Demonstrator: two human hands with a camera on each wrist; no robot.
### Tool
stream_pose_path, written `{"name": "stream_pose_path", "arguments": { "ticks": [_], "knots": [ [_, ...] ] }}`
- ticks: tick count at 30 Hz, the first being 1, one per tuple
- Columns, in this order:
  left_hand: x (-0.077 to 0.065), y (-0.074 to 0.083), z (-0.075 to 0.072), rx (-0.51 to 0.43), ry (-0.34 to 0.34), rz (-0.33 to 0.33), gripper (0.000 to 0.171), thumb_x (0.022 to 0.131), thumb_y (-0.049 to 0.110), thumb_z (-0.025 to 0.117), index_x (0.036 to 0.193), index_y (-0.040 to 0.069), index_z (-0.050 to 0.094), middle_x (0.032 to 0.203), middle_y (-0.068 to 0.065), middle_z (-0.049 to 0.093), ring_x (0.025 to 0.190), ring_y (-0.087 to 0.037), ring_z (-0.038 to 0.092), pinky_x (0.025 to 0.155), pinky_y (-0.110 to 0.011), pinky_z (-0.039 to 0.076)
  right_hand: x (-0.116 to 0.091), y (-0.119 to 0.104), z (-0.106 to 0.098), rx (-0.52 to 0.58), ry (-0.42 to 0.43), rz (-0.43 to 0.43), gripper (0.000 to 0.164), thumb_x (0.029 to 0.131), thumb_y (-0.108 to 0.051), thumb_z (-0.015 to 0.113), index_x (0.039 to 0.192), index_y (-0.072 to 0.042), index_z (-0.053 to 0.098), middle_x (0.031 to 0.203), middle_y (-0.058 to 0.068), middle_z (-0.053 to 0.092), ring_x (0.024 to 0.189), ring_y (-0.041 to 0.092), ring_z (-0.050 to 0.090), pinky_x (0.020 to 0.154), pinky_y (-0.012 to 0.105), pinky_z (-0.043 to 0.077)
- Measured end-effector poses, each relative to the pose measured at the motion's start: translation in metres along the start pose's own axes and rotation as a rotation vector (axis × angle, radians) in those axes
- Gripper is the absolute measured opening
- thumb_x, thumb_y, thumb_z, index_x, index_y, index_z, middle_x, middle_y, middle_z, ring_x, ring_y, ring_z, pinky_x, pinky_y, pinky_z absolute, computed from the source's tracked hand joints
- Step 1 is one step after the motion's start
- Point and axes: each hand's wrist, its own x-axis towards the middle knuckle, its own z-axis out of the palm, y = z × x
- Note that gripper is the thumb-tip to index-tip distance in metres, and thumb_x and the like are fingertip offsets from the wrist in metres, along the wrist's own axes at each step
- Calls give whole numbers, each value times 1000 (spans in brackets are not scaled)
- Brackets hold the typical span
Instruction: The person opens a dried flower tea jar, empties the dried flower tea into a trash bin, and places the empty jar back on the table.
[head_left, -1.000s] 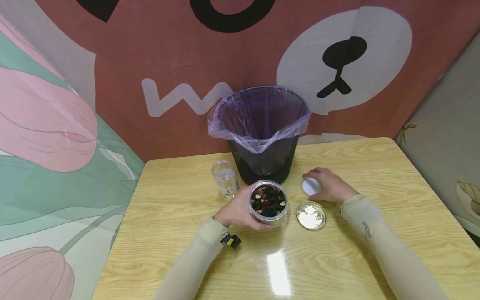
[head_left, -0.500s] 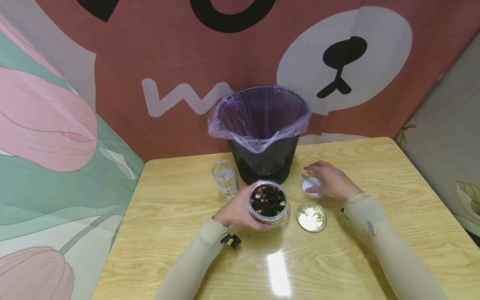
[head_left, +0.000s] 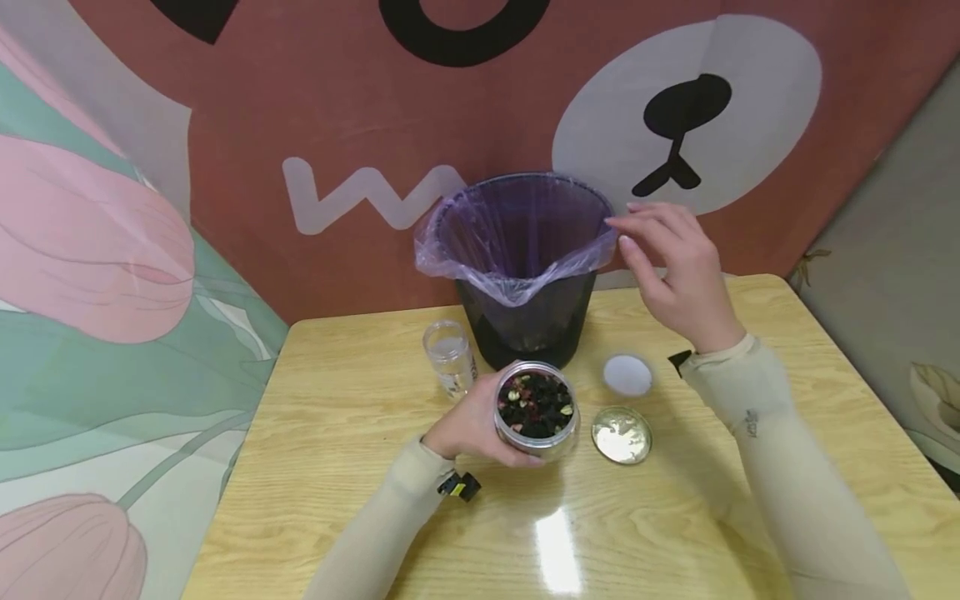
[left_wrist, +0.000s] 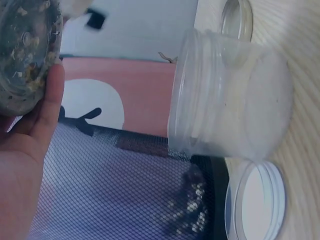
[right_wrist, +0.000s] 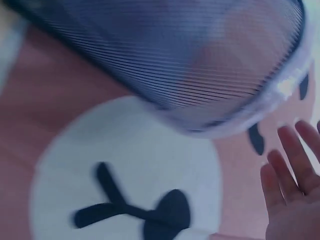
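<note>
My left hand (head_left: 477, 425) grips a clear jar (head_left: 535, 406) full of dark dried tea mix with pale and reddish bits, its mouth uncovered. In the left wrist view this jar (left_wrist: 27, 50) is high above the table, and another clear jar (left_wrist: 230, 95) stands below it. My right hand (head_left: 686, 275) is raised beside the bin's right rim, fingers extended and holding nothing. On the table below it lie a white round lid (head_left: 627, 375) and, nearer, a gold round lid (head_left: 622, 435).
Behind the held jar stands a black mesh bin (head_left: 525, 325) with a purple bag (head_left: 487, 271) folded over its rim. To its left is a clear plastic cup (head_left: 448, 350). A patterned cloth (head_left: 360, 100) hangs behind the wooden table (head_left: 345, 442).
My right hand has let go of the white lid on the table and risen toward the bin's right rim. My left hand keeps its hold on the jar, almost still.
</note>
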Motion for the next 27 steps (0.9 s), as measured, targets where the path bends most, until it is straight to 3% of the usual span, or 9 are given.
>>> {"name": "stream_pose_path", "arguments": {
  "ticks": [4,7,12,17,22,27],
  "knots": [
    [2,4,2,86,10,46,95,52,14,101,135,2,55,123,-13,72,115,-17,69,105,-31,54,33,-16,11,32,-71,-54,23,100,-11,64,119,-5,76,114,15,73,116,33,62,100,46,48],
    [3,6,3,94,19,54,96,51,15,101,135,2,56,123,-12,72,114,-17,69,104,-30,54,43,-25,27,8,-142,-98,20,100,-14,65,114,-6,78,108,13,75,106,32,63,93,47,50],
    [5,14,-1,2,33,54,99,51,9,101,137,1,53,128,-15,69,119,-19,66,109,-34,52,40,-31,49,-75,-262,-168,20,97,-18,65,108,-9,79,99,8,76,92,30,66,84,48,54],
    [6,30,-14,-62,74,82,100,49,3,100,137,-2,52,129,-20,66,122,-21,64,111,-38,51,32,-27,57,-81,-304,-202,20,96,-19,63,103,-10,80,94,6,75,85,28,67,79,47,55],
    [9,40,-29,-40,175,127,100,49,3,99,137,-5,53,128,-23,65,122,-23,63,112,-40,49,26,-20,63,-87,-313,-250,23,99,-25,61,95,-11,79,87,4,74,80,26,65,74,43,54],
    [15,47,-48,-17,294,140,98,51,9,98,138,-2,55,129,-21,66,121,-21,63,112,-39,49,25,-15,67,-100,-296,-305,29,100,-26,60,77,-12,70,72,2,62,68,24,56,61,38,45]
  ]
}}
